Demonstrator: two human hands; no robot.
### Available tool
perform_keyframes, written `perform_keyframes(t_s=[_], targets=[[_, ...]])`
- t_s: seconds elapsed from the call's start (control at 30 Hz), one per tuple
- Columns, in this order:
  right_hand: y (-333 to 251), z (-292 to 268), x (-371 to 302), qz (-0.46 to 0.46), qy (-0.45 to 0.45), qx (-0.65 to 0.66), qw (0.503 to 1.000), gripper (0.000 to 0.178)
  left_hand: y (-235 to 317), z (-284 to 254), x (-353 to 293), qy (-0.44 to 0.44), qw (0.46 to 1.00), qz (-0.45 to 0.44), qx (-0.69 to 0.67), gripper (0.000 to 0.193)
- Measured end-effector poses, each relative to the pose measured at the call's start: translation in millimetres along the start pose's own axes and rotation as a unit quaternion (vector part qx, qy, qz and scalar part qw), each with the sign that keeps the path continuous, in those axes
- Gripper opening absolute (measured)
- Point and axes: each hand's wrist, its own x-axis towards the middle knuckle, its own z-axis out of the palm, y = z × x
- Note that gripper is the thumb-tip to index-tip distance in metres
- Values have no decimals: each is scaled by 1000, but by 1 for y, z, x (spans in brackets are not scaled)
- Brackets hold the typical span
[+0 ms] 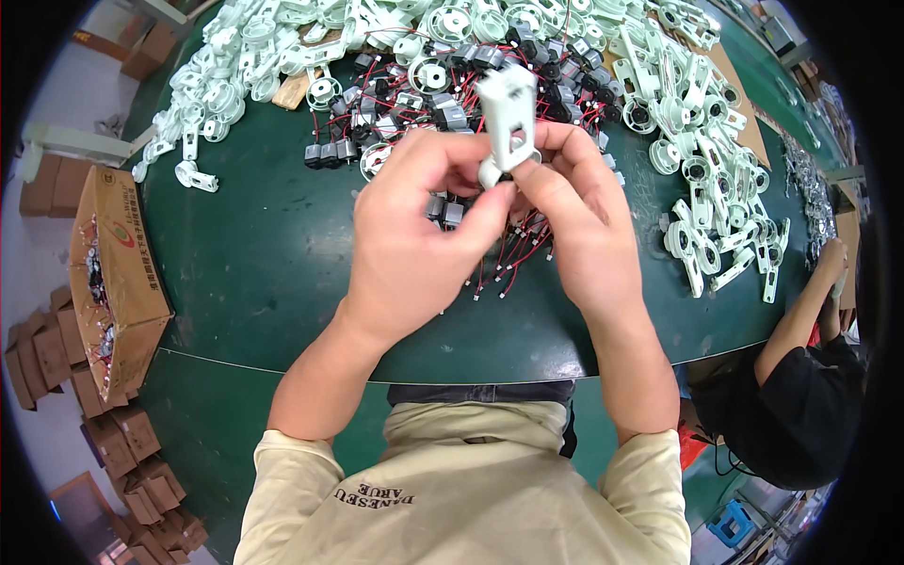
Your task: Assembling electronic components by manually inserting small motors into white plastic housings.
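Observation:
Between my two hands, above the table, is a pale green plastic housing (508, 118) with a long slotted handle part pointing up and away. My left hand (419, 221) pinches its lower end from the left, thumb against the base. On the other side my right hand (589, 212) grips it with thumb and bent fingers. The fingertips hide most of the lower end, so I cannot tell if a motor sits inside. Just beyond and beneath my hands lies a pile of small grey motors (452, 118) with red and black wires (508, 264).
Pale green housings are heaped along the far edge (226, 94) and at the right (706, 179) of the dark green table (264, 273). A cardboard box (132, 273) of small parts stands left. A co-worker (791, 405) in black reaches over the table's right side.

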Motion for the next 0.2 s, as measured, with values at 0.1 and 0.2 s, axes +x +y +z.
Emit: perform_keyframes(t_s=[0.1, 0.2], targets=[[-4, -1, -1, -7, -12, 22, 1000, 26, 1, 4, 2, 17, 995, -32, -95, 24], [-2, -4, 0, -4, -21, 17, 1000, 31, -5, 2, 1, -1, 998, 14, -63, 24]])
